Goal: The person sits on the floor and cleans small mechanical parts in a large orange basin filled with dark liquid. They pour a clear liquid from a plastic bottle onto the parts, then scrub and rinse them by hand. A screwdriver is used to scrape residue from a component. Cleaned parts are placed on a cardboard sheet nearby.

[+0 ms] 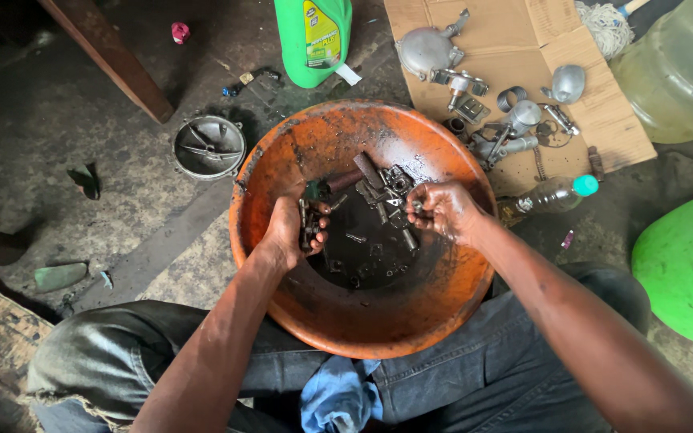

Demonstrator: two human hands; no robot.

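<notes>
Grimy, oil-stained concrete floor (82,120) fills the view, and on it, between the knees of a seated person in worn jeans (475,361), sits a wide orange basin (443,289) streaked with black grease. At the bottom of the basin lies a dark pool of oily liquid with a heap of small metal parts (378,192), bolts and brackets among them. The left hand (290,232) is inside the basin at its left side, fingers (317,234) clenched around a small dark metal piece (308,224) that stands up between them. The right hand (443,210) is inside the basin at its right side, fingers curled and pinching a small part (416,206) just beside the heap; what kind of part it is cannot be told. Beyond the basin's far rim lies a flattened cardboard sheet (523,32) carrying cleaner silver engine parts (475,96), among them a rounded housing and a ring. Also beyond the far rim, to the left of the cardboard, stands a green plastic jug (314,40). Left of the basin rests a round grey metal cover (208,147). Right of the basin lies a clear plastic bottle with a teal cap (555,192), and farther right a bright green rounded object (687,265). A blue rag (338,397) lies on the jeans just under the basin's near rim.
</notes>
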